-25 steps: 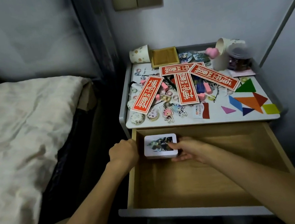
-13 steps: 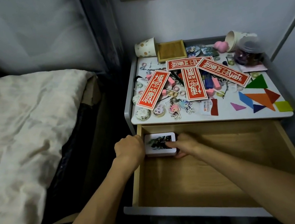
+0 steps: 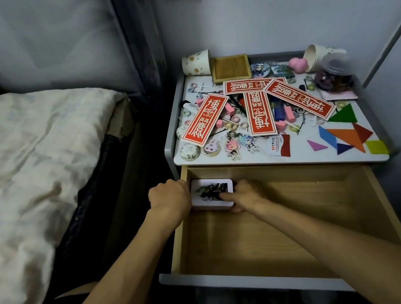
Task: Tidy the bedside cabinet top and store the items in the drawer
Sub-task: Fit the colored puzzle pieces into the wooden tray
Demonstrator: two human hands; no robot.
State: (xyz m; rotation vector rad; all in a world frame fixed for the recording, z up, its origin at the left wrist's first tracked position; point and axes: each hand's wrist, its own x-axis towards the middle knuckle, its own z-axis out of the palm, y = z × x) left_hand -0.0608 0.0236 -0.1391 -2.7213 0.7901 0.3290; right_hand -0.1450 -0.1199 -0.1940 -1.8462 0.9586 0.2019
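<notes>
Head view: pale wooden drawer [image 3: 268, 241] open at 5 o'clock, holding white round-cornered card stack [image 3: 210, 190] in its 11 o'clock corner. Right hand [image 3: 247, 194] pinches stack, thumb on printed top, other fingers tucked under and hidden. Left hand [image 3: 170, 200] fisted at drawer's left wall; fingertips out of sight, so cannot tell what it grips. Cabinet top [image 3: 302, 156] at 1 o'clock: red paper strips [image 3: 259, 112], flat tangram pieces [image 3: 346, 134], spotted paper cup [image 3: 195, 63] on its side, and jar [image 3: 333, 77], which is blurred.
</notes>
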